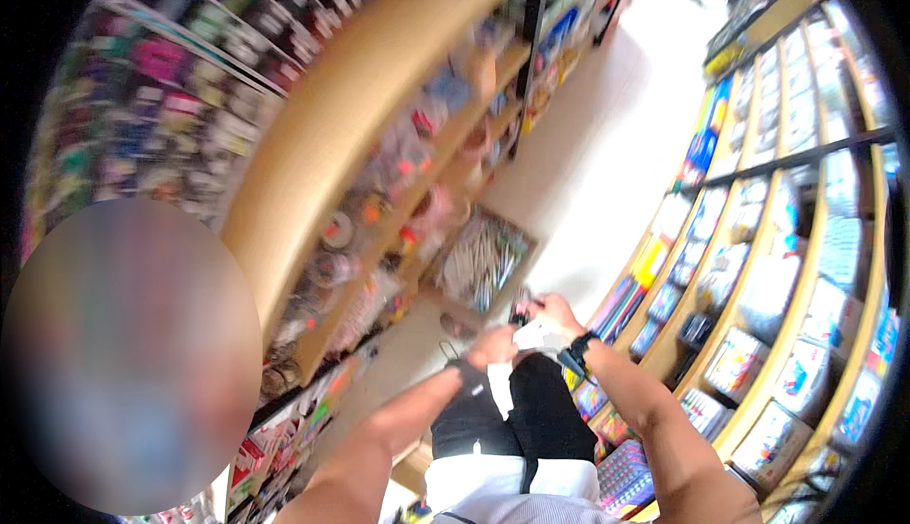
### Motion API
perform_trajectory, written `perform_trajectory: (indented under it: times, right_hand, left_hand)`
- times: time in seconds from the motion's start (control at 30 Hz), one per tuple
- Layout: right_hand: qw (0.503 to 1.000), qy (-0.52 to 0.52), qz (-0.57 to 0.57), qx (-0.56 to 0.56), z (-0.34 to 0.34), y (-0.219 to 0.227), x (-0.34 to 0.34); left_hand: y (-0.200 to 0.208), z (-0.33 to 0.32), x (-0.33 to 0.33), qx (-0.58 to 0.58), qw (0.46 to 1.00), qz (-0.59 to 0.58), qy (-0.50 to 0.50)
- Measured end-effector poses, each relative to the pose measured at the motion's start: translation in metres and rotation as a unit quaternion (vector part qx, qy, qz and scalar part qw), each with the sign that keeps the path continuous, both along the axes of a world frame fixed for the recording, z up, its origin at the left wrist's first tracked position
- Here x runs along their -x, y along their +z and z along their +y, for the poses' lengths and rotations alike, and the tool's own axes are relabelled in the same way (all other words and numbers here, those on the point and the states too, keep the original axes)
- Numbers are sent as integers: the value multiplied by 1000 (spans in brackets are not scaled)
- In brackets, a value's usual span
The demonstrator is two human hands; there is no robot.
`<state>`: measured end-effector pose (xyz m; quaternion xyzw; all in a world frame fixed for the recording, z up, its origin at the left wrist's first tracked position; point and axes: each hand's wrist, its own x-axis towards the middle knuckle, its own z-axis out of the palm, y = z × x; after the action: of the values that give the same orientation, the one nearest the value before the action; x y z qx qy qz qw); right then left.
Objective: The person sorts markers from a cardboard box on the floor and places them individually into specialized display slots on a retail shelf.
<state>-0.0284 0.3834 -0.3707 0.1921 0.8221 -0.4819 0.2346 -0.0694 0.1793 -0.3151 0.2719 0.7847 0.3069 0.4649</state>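
White item (538, 336) (much blurred), flanked by left hand (495, 345) and right hand (557, 314), whether gripped by either cannot be told.

Pretty low-key getup: black bottoms (555, 415), finely striped greyish top (569, 503), and a white layer (469, 477) around the waist. Chunky dark watch-like band (579, 346) on the right wrist (573, 329), too.
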Motion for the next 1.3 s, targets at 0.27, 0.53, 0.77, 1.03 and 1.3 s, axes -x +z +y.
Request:
perform_trajectory:
  times: [0.27,0.53,0.77,1.03,1.3]
  right_hand:
    - [986,39,159,-22,0,235,48]
    - [959,133,248,-16,-104,328,32]
    - [948,130,274,96,-128,352,47]
    - [908,7,286,305,-145,355,65]
    - [900,38,1,434,-151,377,66]
  left_hand:
    - [189,-10,32,-166,964,-203,43]
    - [246,-68,-6,-213,945,-186,164]
    - [243,-100,-1,-231,960,-98,121]
    - [297,-118,15,-444,779,-269,350]
    - [294,-128,6,-502,688,-386,353]
